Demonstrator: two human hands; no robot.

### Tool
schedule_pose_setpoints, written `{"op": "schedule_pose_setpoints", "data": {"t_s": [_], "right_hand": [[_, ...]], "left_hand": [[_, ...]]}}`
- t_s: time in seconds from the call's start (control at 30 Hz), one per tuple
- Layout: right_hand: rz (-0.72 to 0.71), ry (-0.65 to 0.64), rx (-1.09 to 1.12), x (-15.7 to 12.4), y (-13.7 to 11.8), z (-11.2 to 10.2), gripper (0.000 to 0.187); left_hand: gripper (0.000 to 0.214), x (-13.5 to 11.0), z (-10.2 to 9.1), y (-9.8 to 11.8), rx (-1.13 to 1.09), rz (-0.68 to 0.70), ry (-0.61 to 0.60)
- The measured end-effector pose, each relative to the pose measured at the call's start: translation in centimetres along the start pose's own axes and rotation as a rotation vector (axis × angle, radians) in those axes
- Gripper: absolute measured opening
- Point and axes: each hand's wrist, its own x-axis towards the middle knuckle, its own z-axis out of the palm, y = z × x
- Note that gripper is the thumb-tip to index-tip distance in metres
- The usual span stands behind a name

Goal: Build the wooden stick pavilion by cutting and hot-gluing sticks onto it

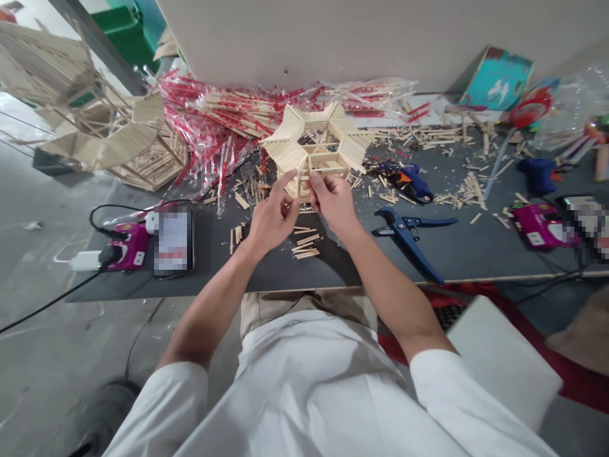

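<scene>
A star-shaped model built of pale wooden sticks [318,141] stands on the dark table [476,254]. My left hand [270,217] is at its near edge, index finger stretched up against the frame, the other fingers curled. My right hand [333,200] pinches a thin upright stick [307,172] at the model's front. Short cut sticks [304,244] lie on the table just below both hands.
Blue cutting pliers [409,235] and a blue glue gun [409,179] lie to the right. Red-wrapped chopstick packets [228,127] pile up behind. A phone [173,240] and a pink power strip [128,247] sit left; larger stick models [118,143] stand at far left.
</scene>
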Motion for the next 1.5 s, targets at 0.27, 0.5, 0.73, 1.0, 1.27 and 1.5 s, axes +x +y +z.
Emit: {"op": "schedule_pose_setpoints", "data": {"t_s": [0.27,0.5,0.73,1.0,1.27,1.5], "right_hand": [[-0.003,-0.011,0.037,0.24,-0.04,0.06,0.066],[0.069,-0.019,0.09,0.22,-0.24,0.17,0.065],[0.042,-0.002,0.107,0.26,0.21,0.26,0.064],[0.032,0.015,0.113,0.17,0.29,0.37,0.065],[0.086,0.023,0.15,0.25,-0.19,0.54,0.061],[0.04,0.037,0.204,0.32,0.16,0.63,0.067]], "left_hand": [[0.06,0.01,0.06,-0.17,-0.017,0.002,-0.004],[0.061,0.0,0.1,-0.36,-0.038,-0.008,-0.014],[0.06,0.06,0.0,-0.32,-0.038,0.014,-0.014],[0.061,0.03,0.0,-0.33,0.001,0.033,-0.021],[0.061,0.03,0.05,-0.46,0.003,0.04,-0.023],[0.062,-0.12,0.09,-0.49,0.101,0.05,-0.048]]}}
